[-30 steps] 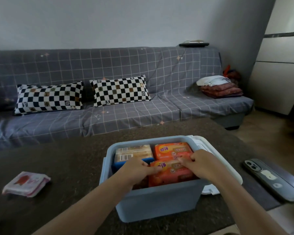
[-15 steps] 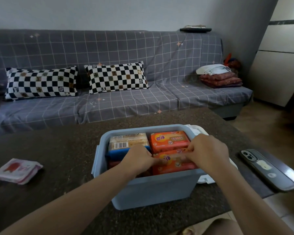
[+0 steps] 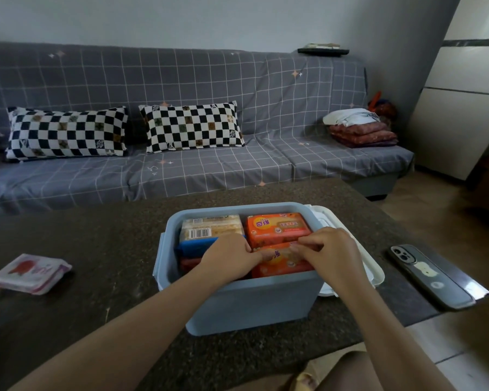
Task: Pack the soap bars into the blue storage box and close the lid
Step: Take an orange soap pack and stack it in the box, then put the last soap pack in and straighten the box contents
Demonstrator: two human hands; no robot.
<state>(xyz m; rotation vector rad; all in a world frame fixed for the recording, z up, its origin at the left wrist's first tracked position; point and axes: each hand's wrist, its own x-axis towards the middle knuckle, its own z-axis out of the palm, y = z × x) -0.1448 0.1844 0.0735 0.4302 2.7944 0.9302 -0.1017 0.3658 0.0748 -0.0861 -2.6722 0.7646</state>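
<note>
Dark speckled stone worktop (image 3: 102, 249) carries the open pale blue plastic storage box (image 3: 254, 303), white lid (image 3: 347, 249) lying behind it. Inside, left hand (image 3: 229, 256) and right hand (image 3: 329, 251), fingers pinched onto the near orange-wrapped soap bar (image 3: 280, 263).

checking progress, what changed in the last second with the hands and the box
Little changed. Both hands, left and right, stay on the near orange soap pack in the blue box. Lid still off, pink pack and phone unmoved.
</note>
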